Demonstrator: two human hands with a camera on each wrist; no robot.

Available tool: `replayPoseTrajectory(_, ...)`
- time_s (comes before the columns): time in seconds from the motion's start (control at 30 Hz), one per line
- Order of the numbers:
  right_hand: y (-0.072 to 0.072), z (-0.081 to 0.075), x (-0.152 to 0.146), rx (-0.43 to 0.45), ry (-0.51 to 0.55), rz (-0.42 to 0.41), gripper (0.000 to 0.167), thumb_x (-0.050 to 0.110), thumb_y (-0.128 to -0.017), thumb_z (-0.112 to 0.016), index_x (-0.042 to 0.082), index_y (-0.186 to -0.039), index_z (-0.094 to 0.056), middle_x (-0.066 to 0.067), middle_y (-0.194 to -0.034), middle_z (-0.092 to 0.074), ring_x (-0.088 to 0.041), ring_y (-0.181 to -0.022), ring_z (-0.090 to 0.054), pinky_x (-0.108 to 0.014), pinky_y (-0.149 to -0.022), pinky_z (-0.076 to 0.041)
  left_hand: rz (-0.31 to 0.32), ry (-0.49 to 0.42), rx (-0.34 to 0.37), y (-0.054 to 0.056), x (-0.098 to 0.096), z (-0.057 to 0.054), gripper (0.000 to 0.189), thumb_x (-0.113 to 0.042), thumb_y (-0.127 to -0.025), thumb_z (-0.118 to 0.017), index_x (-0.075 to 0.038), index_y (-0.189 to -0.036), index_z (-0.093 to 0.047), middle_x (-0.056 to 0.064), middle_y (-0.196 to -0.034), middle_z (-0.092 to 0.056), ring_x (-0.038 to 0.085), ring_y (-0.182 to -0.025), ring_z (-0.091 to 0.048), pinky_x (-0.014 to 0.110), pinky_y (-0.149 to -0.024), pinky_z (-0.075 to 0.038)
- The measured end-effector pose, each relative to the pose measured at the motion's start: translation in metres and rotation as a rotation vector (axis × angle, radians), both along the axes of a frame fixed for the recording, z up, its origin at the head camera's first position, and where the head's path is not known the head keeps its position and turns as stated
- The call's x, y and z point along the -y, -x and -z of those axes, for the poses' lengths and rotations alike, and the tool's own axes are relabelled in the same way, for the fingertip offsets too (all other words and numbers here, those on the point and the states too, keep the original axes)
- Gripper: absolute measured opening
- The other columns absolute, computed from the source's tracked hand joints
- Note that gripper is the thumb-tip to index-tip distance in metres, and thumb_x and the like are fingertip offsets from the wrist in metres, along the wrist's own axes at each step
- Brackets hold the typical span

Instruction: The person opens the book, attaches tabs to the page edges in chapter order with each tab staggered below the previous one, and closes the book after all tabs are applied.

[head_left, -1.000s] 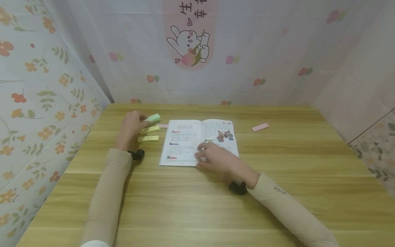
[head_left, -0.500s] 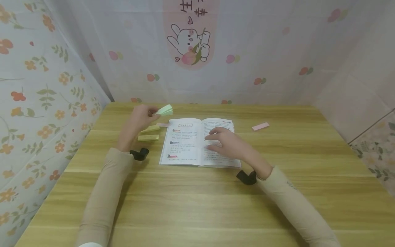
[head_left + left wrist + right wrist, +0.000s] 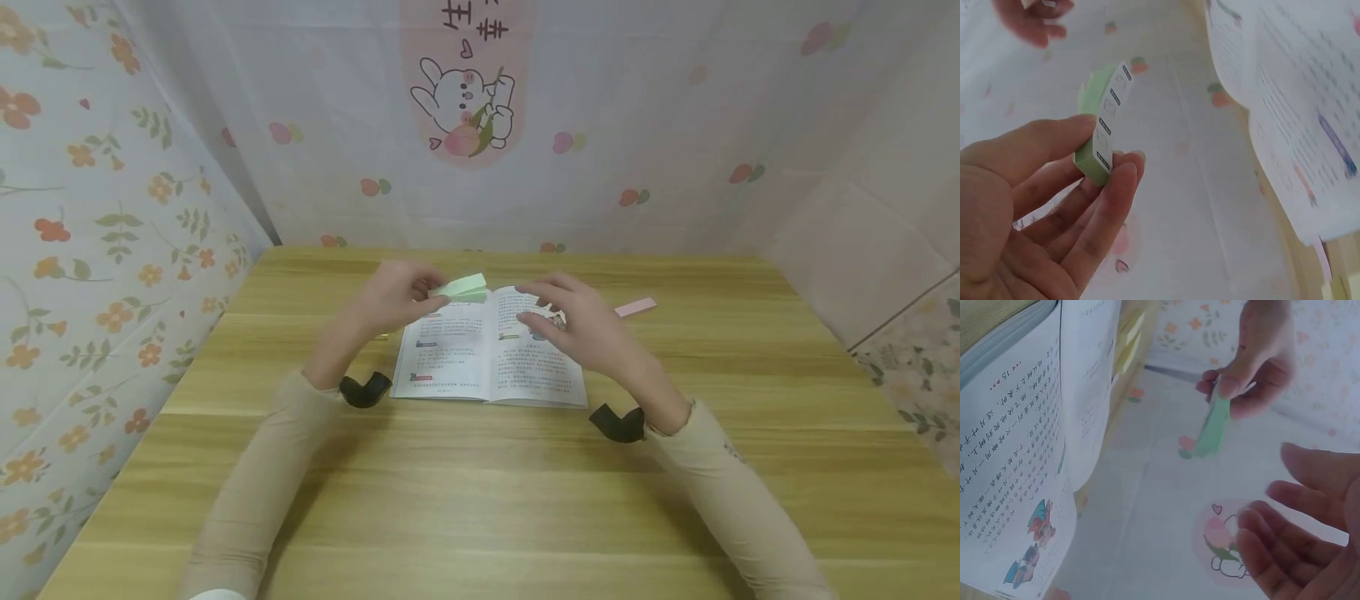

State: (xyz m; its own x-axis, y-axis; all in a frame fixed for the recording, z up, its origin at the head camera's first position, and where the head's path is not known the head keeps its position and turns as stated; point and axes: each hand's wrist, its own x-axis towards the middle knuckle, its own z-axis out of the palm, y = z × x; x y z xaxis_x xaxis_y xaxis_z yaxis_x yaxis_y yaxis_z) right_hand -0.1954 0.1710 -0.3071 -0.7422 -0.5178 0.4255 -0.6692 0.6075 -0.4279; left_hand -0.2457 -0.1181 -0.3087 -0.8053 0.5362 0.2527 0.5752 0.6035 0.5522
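My left hand (image 3: 397, 296) pinches a pad of green sticky notes (image 3: 465, 288) between thumb and fingers, above the far part of an open book (image 3: 442, 367). In the left wrist view the green sticky notes (image 3: 1099, 115) show a white printed strip along one face, and their loose ends fan slightly. My right hand (image 3: 588, 325) hovers over the book's right page, fingers apart and relaxed, holding nothing. The right wrist view shows this right hand (image 3: 1304, 531) facing the green pad (image 3: 1213, 428) with a gap between them.
A pink paper strip (image 3: 636, 307) lies on the wooden table (image 3: 480, 492) right of the book. Yellow sticky notes (image 3: 1129, 340) lie left of the book, mostly hidden by my left arm in the head view. A printed curtain (image 3: 615, 100) hangs behind the table.
My left hand has lifted the green sticky notes from beside the yellow ones and carried them right, over the book. My right hand has risen off the page and moved right and away from me.
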Motion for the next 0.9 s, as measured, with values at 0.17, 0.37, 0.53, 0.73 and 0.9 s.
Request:
replayPoseTrajectory(0.17, -0.002, 0.000, 0.001, -0.067, 0.065, -0.028, 0.043, 0.016, -0.092, -0.076, 0.005, -0.132, -0.065, -0.012, -0.128, -0.062, -0.027, -0.099, -0.063, -0.039, -0.075, -0.057, 0.160, -0.037, -0.081, -0.016, -0.018, -0.004, 0.022, -0.005, -0.088, -0.076, 0.005, -0.107, -0.071, 0.014, -0.100, -0.072, 0.021, -0.080, -0.069, 0.031, -0.076, -0.059)
replayPoseTrajectory(0.37, -0.007, -0.002, 0.003, -0.153, 0.003, -0.064, 0.045, 0.020, -0.089, -0.079, 0.007, -0.131, -0.066, -0.011, -0.126, -0.063, -0.025, -0.101, -0.063, -0.034, -0.070, -0.055, 0.303, -0.073, -0.164, -0.026, -0.033, -0.003, 0.017, -0.002, -0.086, -0.076, 0.004, -0.101, -0.070, 0.010, -0.092, -0.071, 0.015, -0.073, -0.067, 0.024, -0.070, -0.057)
replayPoseTrajectory(0.53, -0.007, 0.001, 0.005, -0.218, -0.015, -0.087, 0.033, 0.015, -0.085, -0.083, 0.007, -0.116, -0.074, -0.010, -0.113, -0.067, -0.025, -0.096, -0.060, -0.032, -0.066, -0.051, 0.315, -0.062, -0.160, -0.032, -0.037, -0.005, 0.016, -0.002, -0.088, -0.074, 0.002, -0.102, -0.070, 0.007, -0.094, -0.070, 0.015, -0.074, -0.067, 0.031, -0.071, -0.059)
replayPoseTrajectory(0.73, -0.008, 0.001, 0.005, -0.240, -0.025, -0.094, 0.026, 0.012, -0.083, -0.084, 0.007, -0.107, -0.076, -0.007, -0.105, -0.067, -0.023, -0.091, -0.057, -0.030, -0.064, -0.050, 0.304, -0.053, -0.170, -0.036, -0.038, -0.005, 0.012, -0.002, -0.088, -0.073, 0.000, -0.100, -0.071, 0.005, -0.091, -0.070, 0.016, -0.077, -0.065, 0.031, -0.069, -0.058)
replayPoseTrajectory(0.9, -0.009, 0.001, 0.006, -0.282, -0.024, -0.101, 0.025, 0.013, -0.081, -0.086, 0.007, -0.104, -0.077, -0.007, -0.102, -0.066, -0.021, -0.086, -0.057, -0.028, -0.062, -0.050, 0.254, -0.001, -0.239, -0.037, -0.040, -0.004, 0.013, -0.006, -0.087, -0.074, -0.003, -0.100, -0.073, 0.002, -0.090, -0.070, 0.017, -0.082, -0.063, 0.027, -0.072, -0.054)
